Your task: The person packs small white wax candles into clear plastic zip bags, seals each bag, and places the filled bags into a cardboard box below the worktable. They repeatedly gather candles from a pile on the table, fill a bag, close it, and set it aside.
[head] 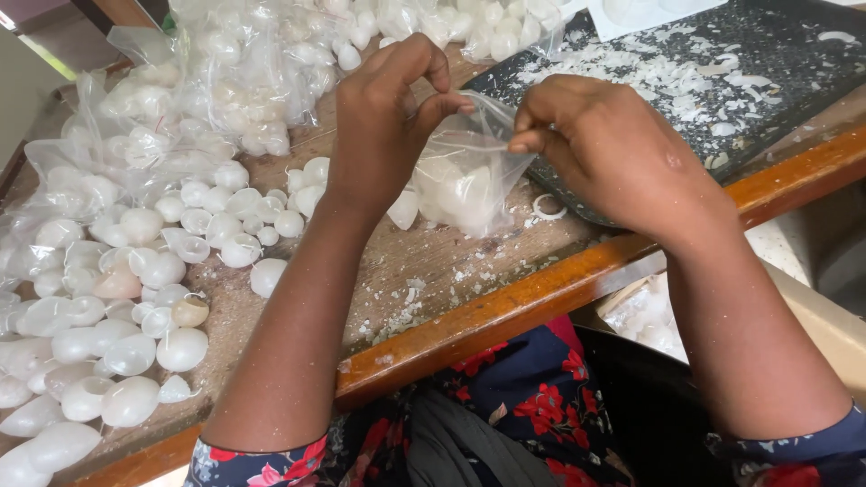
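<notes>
Small clear plastic bag: thin, transparent, crinkled; hangs upright over the wooden table, mouth at top, body sagging below; the mouth is pinched at two points, one edge by the left hand, the other by the right hand; film stretched taut between the two pinches; lower part bulges with several white, rounded, glossy shell-like pieces, seen through the film; exact count cannot be told; bag bottom sits close to the table surface; contact with it unclear.
</notes>
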